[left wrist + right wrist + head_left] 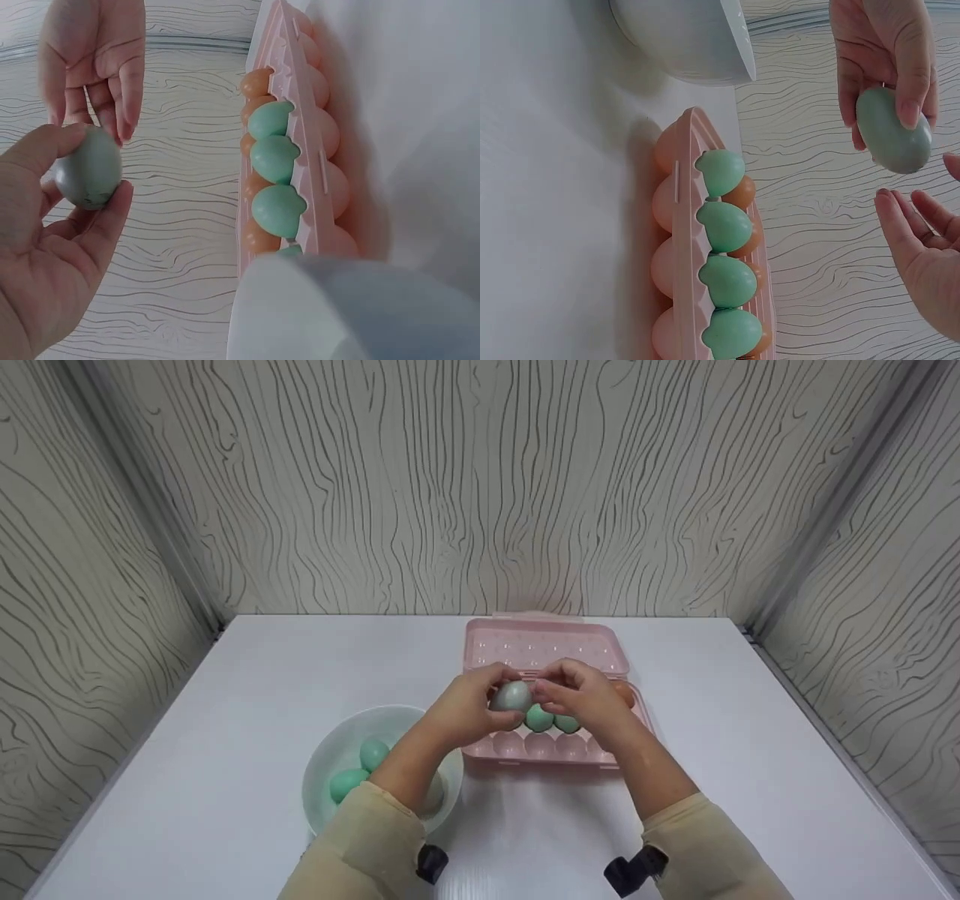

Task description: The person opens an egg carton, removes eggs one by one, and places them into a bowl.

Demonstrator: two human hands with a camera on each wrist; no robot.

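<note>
1. Head view: left hand (469,706) curls its grip round a grey-green egg (513,697) above the pink carton (544,646) on the bench (750,750); a white bowl (324,757) stands left of the carton.
2. Left wrist view: green eggs (274,159) and brown eggs (256,82) sit in the carton's cups.
3. Right wrist view: the right hand (934,274), fingers loosely bent and holding nothing, is just beside the grey-green egg, apart from the carton.
</note>
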